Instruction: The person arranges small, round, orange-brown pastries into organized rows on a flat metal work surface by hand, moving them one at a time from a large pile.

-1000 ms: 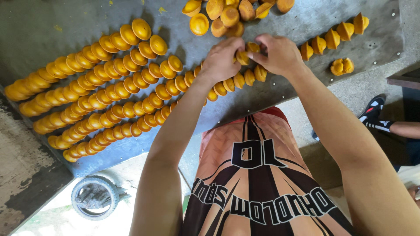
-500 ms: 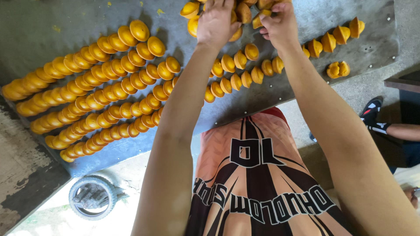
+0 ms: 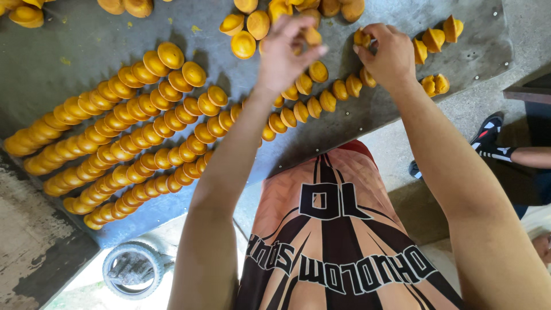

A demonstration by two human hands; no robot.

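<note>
Orange cups in five slanted rows on grey tabletop (image 3: 69,34), running lower-left to upper-right; left hand (image 3: 285,51) pinches one cup (image 3: 313,37), right hand (image 3: 390,54) another (image 3: 361,39).

Your left hand (image 3: 284,54) and right hand (image 3: 390,54) sat behind rows of small yellow moulded cups (image 3: 123,129) on grey metal table (image 3: 69,34); loose pile (image 3: 290,11) lay farther back.

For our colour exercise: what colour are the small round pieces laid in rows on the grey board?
Yellow-orange pieces, seen in the head view.
</note>
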